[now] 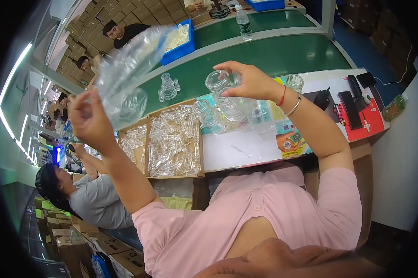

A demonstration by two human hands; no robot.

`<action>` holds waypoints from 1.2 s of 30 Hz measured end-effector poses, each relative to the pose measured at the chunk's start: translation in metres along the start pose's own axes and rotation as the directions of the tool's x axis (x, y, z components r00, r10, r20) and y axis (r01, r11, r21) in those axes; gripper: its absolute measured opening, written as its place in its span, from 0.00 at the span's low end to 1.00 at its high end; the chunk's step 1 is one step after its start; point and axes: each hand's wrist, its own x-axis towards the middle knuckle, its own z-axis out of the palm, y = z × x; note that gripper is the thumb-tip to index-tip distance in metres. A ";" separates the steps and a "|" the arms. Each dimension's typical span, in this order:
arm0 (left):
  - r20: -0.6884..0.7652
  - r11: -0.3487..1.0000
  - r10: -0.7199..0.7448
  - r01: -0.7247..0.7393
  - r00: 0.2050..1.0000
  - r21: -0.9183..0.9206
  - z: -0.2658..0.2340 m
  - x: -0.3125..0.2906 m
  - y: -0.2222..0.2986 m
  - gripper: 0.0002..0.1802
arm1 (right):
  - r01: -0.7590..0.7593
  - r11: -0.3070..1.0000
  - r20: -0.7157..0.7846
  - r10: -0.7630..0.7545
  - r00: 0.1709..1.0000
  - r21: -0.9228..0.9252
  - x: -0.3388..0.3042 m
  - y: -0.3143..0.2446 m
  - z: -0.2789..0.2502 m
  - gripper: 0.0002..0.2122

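My left hand is raised at the left, fingers pinched on a crumpled clear plastic bag. A rounded clear shape shows at the bag's lower end, and I cannot tell if it is inside. My right hand has thumb and fingers around the rim of a clear flared vessel, above other clear vessels on the work surface. Left of these, a shallow cardboard tray holds many small clear tube-shaped pieces. A smaller heap of such pieces lies in the compartment beside it.
Behind lies a green conveyor belt with a clear vessel, a water bottle and a blue bin of pale parts. To the right are a black phone and a jar. A co-worker sits at left.
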 end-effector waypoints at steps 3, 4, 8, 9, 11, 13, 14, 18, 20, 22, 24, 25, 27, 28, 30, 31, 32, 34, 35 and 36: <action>0.229 0.958 0.050 -0.112 0.972 0.265 -0.010 -0.030 0.001 0.06 | 0.046 0.999 -0.008 -0.046 0.999 -0.010 0.002 0.002 0.001 0.29; 0.338 0.950 0.082 -0.176 0.938 0.259 -0.011 -0.038 -0.002 0.07 | 0.074 0.997 -0.001 -0.074 0.997 -0.029 0.003 0.002 0.002 0.28; 0.425 0.895 0.269 -0.387 0.864 0.221 -0.006 -0.065 -0.018 0.09 | 0.082 0.991 0.023 -0.080 0.997 -0.105 0.004 -0.005 -0.003 0.28; 0.511 0.908 0.223 -0.367 0.830 0.200 -0.003 -0.073 -0.020 0.10 | 0.098 0.993 -0.005 -0.098 0.995 -0.062 0.004 -0.007 -0.005 0.27; 0.592 0.922 0.178 -0.344 0.786 0.180 0.006 -0.087 -0.015 0.11 | 0.113 0.993 -0.033 -0.114 0.993 -0.021 0.005 -0.012 -0.012 0.27; 0.700 0.997 -0.024 -0.036 0.713 0.071 0.022 -0.101 -0.003 0.13 | 0.203 0.979 -0.168 -0.201 0.965 -0.003 0.011 -0.018 -0.025 0.25; 0.732 0.999 -0.008 -0.023 0.681 0.032 0.033 -0.104 0.004 0.14 | 0.215 0.974 -0.199 -0.196 0.960 0.076 0.013 -0.022 -0.032 0.25; 0.817 0.994 0.031 0.068 0.576 -0.086 0.067 -0.115 0.012 0.25 | 0.220 0.975 -0.264 -0.203 0.943 0.037 0.016 -0.057 -0.062 0.24; 0.859 0.925 -0.148 0.376 0.491 -0.056 0.084 -0.115 0.025 0.35 | 0.287 0.945 -0.304 -0.231 0.924 0.155 0.018 -0.080 -0.071 0.22; 0.902 0.848 -0.264 0.528 0.341 0.049 0.101 -0.110 0.036 0.38 | 0.274 0.956 -0.317 -0.228 0.920 0.106 0.015 -0.085 -0.076 0.24; 0.903 0.737 -0.283 0.676 0.324 -0.012 0.111 -0.116 0.029 0.33 | 0.267 0.949 -0.313 -0.205 0.927 0.169 0.011 -0.091 -0.077 0.26; 0.900 0.733 -0.293 0.681 0.324 -0.006 0.106 -0.115 0.023 0.33 | 0.266 0.948 -0.304 -0.205 0.930 0.174 0.009 -0.096 -0.079 0.26; 0.799 0.941 -0.125 0.326 0.588 -0.092 0.093 -0.102 0.014 0.22 | 0.339 0.889 -0.450 -0.179 0.875 0.308 0.000 -0.095 -0.089 0.28; 0.733 0.964 -0.086 0.243 0.675 -0.111 0.082 -0.098 0.005 0.19 | 0.331 0.891 -0.445 -0.171 0.879 0.311 -0.005 -0.089 -0.094 0.28; 0.608 0.983 0.010 0.102 0.794 -0.150 0.062 -0.084 -0.016 0.16 | 0.250 0.965 -0.522 -0.175 0.835 0.077 -0.024 -0.081 -0.116 0.30; 0.545 0.993 0.007 0.057 0.839 -0.101 0.035 -0.081 -0.035 0.15 | 0.261 0.959 -0.500 -0.176 0.848 0.106 -0.017 -0.065 -0.112 0.30; 0.473 0.952 -0.127 0.241 0.872 -0.188 0.013 -0.079 -0.046 0.13 | 0.171 0.977 -0.458 -0.212 0.863 -0.128 -0.015 -0.047 -0.105 0.26; 0.325 0.840 -0.328 0.431 0.887 -0.330 -0.020 -0.079 -0.072 0.13 | -0.021 0.864 -0.457 -0.246 0.855 -0.503 -0.017 -0.028 -0.076 0.21; 0.236 0.814 -0.394 0.456 0.888 -0.359 -0.035 -0.079 -0.081 0.14 | -0.017 0.865 -0.455 -0.246 0.856 -0.501 -0.021 -0.016 -0.062 0.21; 0.238 0.814 -0.394 0.458 0.888 -0.358 -0.049 -0.080 -0.079 0.14 | -0.090 0.833 -0.411 -0.174 0.895 -0.547 -0.024 -0.001 -0.050 0.22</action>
